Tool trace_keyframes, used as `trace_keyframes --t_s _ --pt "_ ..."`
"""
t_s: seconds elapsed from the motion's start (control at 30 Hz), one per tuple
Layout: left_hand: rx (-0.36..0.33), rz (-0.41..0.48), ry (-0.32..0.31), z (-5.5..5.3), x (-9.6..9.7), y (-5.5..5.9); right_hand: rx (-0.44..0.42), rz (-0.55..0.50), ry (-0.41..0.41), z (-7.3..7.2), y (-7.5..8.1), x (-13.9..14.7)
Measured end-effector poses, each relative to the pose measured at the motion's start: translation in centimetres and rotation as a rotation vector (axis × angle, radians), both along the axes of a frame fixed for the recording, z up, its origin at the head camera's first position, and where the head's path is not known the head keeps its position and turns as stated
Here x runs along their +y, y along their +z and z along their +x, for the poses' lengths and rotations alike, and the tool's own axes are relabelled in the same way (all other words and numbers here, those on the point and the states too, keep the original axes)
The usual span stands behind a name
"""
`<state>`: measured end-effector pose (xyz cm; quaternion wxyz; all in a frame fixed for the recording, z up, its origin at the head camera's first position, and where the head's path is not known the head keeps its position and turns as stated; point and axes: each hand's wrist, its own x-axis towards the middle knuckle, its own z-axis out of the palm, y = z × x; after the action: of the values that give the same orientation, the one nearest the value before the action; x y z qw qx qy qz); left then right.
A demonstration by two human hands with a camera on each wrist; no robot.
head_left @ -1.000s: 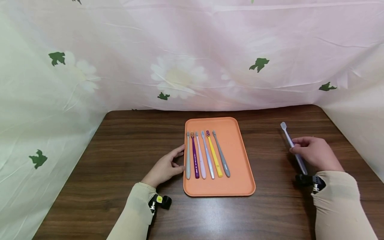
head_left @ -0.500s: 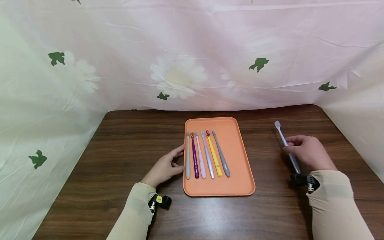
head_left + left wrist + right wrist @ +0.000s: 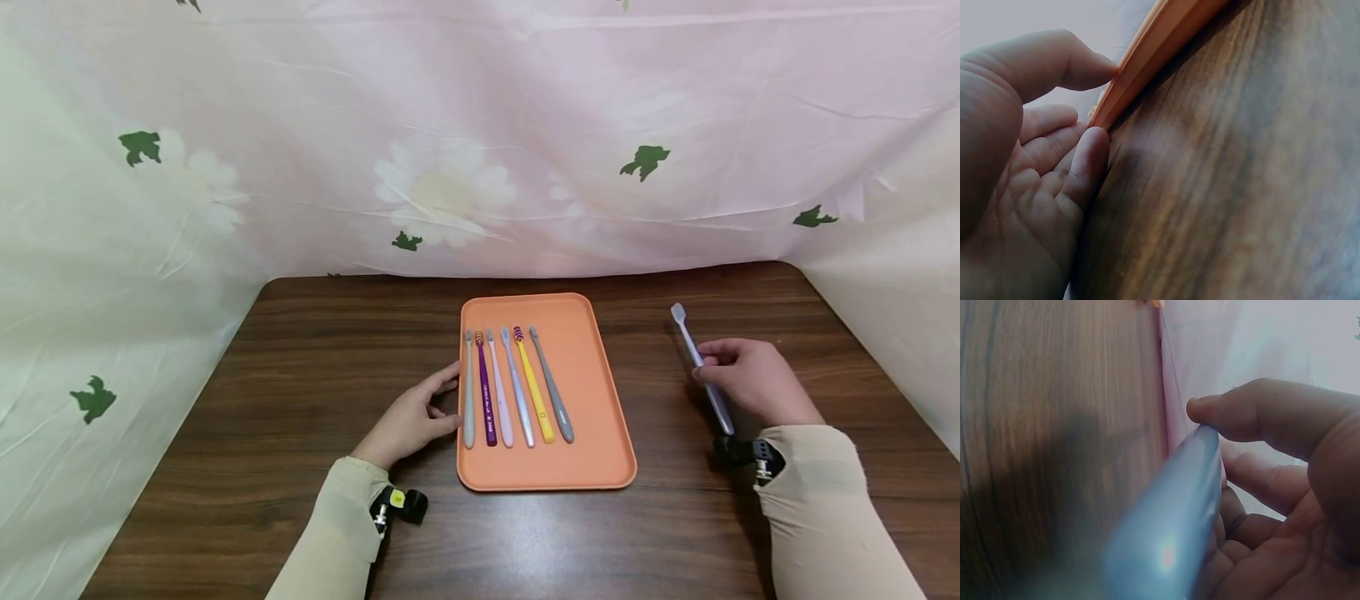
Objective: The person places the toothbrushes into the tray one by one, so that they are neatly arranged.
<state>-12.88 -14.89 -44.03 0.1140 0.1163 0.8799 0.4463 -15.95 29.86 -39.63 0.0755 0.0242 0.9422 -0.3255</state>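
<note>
On the right, my right hand [image 3: 759,382] pinches a pale lavender-blue toothbrush [image 3: 687,340] between thumb and fingers, just above the table. Its bristle head points away from me, and its blurred handle [image 3: 1166,531] fills the lower part of the right wrist view. My left hand [image 3: 411,423] rests beside the orange tray [image 3: 596,392]; thumb and fingertips touch the tray's left side without curling round it. Several toothbrushes lie side by side on the tray, among them a purple one [image 3: 486,396], a yellow one [image 3: 536,396] and a dark grey one [image 3: 555,392].
The tray stands on a dark wooden table [image 3: 337,350]. A pale floral cloth [image 3: 450,125] hangs behind the table and along both sides. The tray's right part is bare, and table surface lies between it and my right hand.
My right hand has moved left toward the tray with the toothbrush in its fingers. The left hand has stayed at the tray's side, and the toothbrushes on the tray have not moved.
</note>
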Motion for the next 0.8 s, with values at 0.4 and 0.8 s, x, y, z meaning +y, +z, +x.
trace_keyframes --t_s 0.4,0.8 --pt "0.0 -0.004 0.0 0.0 0.0 -0.1 0.021 0.015 0.004 0.0 0.2 -0.5" --pt "-0.003 -0.003 -0.001 0.0 0.0 0.0 0.005 -0.016 0.014 0.0 0.2 -1.7"
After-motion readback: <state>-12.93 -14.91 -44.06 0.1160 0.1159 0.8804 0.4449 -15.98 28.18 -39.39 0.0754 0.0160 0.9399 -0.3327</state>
